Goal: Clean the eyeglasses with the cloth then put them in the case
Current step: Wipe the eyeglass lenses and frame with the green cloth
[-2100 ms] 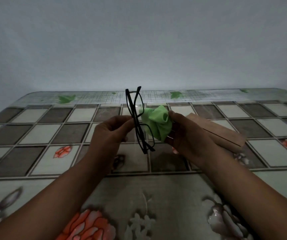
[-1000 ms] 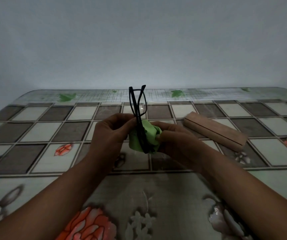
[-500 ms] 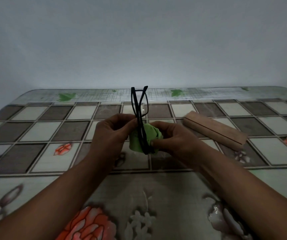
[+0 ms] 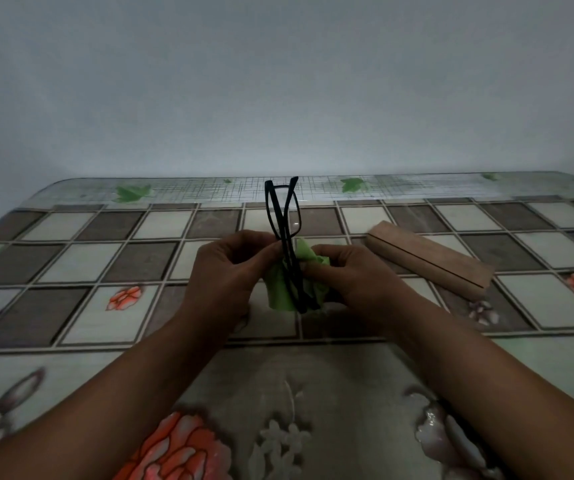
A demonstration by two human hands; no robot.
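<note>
Black-framed eyeglasses (image 4: 283, 233) stand nearly upright in the middle of the frame, folded, with their upper end rising above both hands and their lower end reaching down below the knuckles. The left hand (image 4: 228, 271) pinches the frame at about mid-height, its fingers (image 4: 268, 249) closed on the near edge of the glasses. The right hand (image 4: 351, 275) sits just right of the glasses with a green cloth (image 4: 280, 289) bunched in its grip, fingers pressed on the cloth against the lower lens; part of the cloth shows above the thumb and more hangs below on the left side of the frame. Whether the cloth wraps both faces of the lens cannot be told. Both forearms come in from the lower corners of the picture. Right of centre, well apart from the hands, a long brown case (image 4: 427, 259) lies closed and slanted on the counter (image 4: 70, 271), its far end toward the upper middle and its near end toward the right edge. A glossy checked covering with flower prints lies over the counter, and a plain pale wall (image 4: 278, 81) fills the upper half.
</note>
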